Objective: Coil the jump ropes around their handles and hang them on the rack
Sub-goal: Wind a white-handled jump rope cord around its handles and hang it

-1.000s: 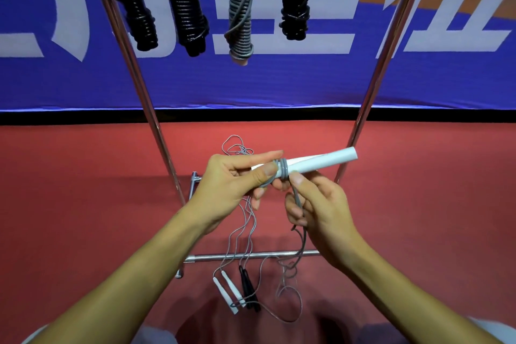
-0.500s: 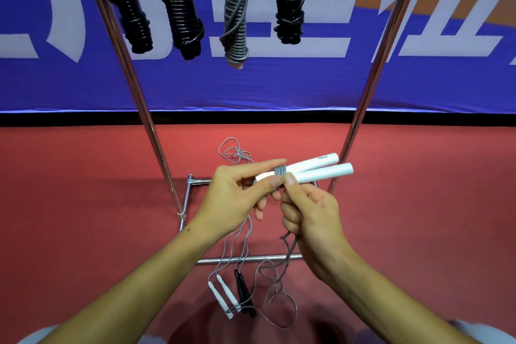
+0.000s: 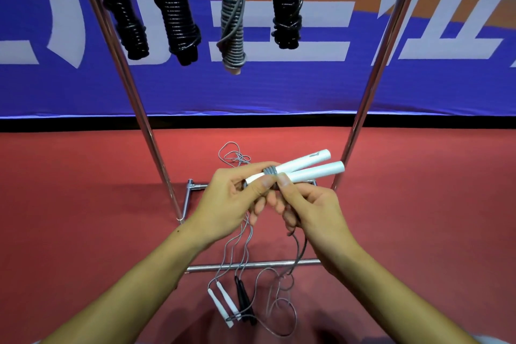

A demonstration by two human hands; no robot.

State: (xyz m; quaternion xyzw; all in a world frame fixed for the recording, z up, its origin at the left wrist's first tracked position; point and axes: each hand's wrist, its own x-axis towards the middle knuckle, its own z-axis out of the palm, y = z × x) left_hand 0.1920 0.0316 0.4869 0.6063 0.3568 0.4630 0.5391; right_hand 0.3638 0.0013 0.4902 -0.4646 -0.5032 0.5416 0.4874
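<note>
Two white handles [image 3: 304,166] lie side by side in front of the rack [image 3: 371,84], a few turns of grey rope [image 3: 270,171] wound round them near their left ends. The left hand [image 3: 231,201] grips those ends, thumb on top; the right hand [image 3: 312,209] pinches the rope at the coil, and the slack trails to the red floor [image 3: 83,190]. Four coiled ropes hang above: three black [image 3: 173,8], one grey [image 3: 233,25]. On the floor lie two more white handles [image 3: 222,301] and two black ones [image 3: 244,301].

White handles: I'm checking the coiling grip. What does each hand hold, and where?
The left hand grips the white handles at their near end; the right hand pinches the grey rope at the coil.
</note>
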